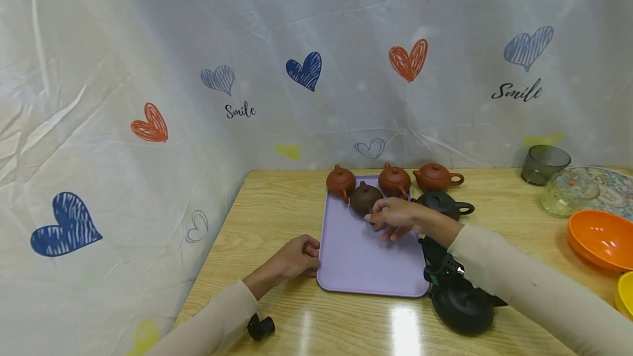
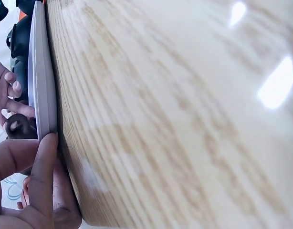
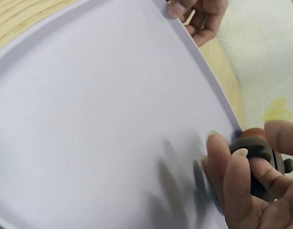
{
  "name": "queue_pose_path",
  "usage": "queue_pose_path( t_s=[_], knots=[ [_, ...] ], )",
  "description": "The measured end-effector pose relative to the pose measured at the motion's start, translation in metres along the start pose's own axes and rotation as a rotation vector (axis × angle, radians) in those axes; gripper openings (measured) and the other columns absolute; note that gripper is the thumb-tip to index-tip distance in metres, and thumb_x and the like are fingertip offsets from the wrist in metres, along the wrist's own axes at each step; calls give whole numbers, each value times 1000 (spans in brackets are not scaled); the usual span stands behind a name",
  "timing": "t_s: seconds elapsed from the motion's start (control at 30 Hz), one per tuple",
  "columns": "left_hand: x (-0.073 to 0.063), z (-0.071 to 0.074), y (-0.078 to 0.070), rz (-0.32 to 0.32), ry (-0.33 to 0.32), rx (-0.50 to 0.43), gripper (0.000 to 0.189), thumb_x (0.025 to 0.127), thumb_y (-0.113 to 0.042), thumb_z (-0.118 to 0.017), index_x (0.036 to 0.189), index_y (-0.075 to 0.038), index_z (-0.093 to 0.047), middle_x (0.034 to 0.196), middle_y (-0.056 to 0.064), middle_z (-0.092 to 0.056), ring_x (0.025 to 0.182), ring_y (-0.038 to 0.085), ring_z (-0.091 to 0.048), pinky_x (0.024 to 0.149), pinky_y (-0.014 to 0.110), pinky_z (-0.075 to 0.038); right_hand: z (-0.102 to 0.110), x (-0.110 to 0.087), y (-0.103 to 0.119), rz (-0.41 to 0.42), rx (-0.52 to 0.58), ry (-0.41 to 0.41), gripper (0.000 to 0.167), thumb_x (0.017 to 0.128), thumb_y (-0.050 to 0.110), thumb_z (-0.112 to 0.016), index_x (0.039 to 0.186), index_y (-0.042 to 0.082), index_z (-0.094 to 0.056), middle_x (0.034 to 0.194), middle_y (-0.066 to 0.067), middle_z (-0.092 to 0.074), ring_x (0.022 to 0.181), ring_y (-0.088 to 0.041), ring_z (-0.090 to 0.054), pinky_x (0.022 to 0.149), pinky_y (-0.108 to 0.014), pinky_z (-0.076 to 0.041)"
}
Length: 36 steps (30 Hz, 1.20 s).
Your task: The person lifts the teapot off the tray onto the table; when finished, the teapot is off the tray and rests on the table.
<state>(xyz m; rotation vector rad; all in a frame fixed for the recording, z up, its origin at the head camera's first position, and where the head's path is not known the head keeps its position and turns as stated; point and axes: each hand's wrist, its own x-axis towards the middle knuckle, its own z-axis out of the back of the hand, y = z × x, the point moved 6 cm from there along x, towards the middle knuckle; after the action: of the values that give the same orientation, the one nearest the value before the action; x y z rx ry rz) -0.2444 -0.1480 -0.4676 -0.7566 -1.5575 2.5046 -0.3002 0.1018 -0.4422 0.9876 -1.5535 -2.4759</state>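
A pale sheet (image 1: 356, 10) printed with hearts hangs behind the wood-grain tabletop (image 1: 262, 210). On it lies a purple tray (image 1: 366, 268), its left rim pinched by the left hand (image 1: 293, 259). The right hand (image 1: 398, 216) reaches over the tray, its fingers at a brown teapot (image 1: 363, 198); whether they grip it I cannot tell. This teapot sits at the tray's far end, between two reddish teapots (image 1: 341, 180) (image 1: 394, 179).

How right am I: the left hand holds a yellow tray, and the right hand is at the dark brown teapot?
The tray is not yellow: the head view shows it light purple. The left hand holds it; the right hand is at the dark brown teapot.
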Motion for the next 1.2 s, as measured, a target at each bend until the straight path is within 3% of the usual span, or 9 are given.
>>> queue_pose_path(
  t_s=[0.23, 0.47, 0.77, 1.2],
  knots=[
    [-1, 0, -2, -3, 1, 4, 44, 86, 3, -66, 126, 8, -50, 104, 16, -56, 82, 20, -61, 73, 33, -62, 5, -1, -1, 24, 30, -68, 24, 103, 29, -56, 104, 5, -54, 108, -16, -73, 69, -19, -72, 54, -24, -57],
    [-1, 1, -1, 1, -5, -4, 42, 87, 3, -67, 125, 8, -50, 103, 15, -55, 83, 20, -61, 73, 33, -63, 4, -4, 2, 22, 38, -86, 37, 106, 31, -50, 124, 0, -61, 112, -16, -68, 71, -18, -70, 57, -26, -58],
    [0, 0, 0, 2, 0, 2, 42, 87, 2, -67, 125, 8, -51, 103, 15, -56, 83, 20, -61, 72, 32, -62, 9, -5, 1, 36, 69, -143, 40, 106, 38, -47, 106, -1, -59, 104, -12, -60, 71, -17, -69, 58, -27, -58],
    [0, 0, 0, -7, 14, 0, 41, 87, 1, -66, 125, 7, -51, 104, 15, -56, 83, 20, -61, 73, 32, -62, 17, -8, 3, 116, 47, -108, 36, 106, 33, -47, 101, 0, -59, 107, -10, -55, 73, -17, -68, 61, -28, -58]
  ],
)
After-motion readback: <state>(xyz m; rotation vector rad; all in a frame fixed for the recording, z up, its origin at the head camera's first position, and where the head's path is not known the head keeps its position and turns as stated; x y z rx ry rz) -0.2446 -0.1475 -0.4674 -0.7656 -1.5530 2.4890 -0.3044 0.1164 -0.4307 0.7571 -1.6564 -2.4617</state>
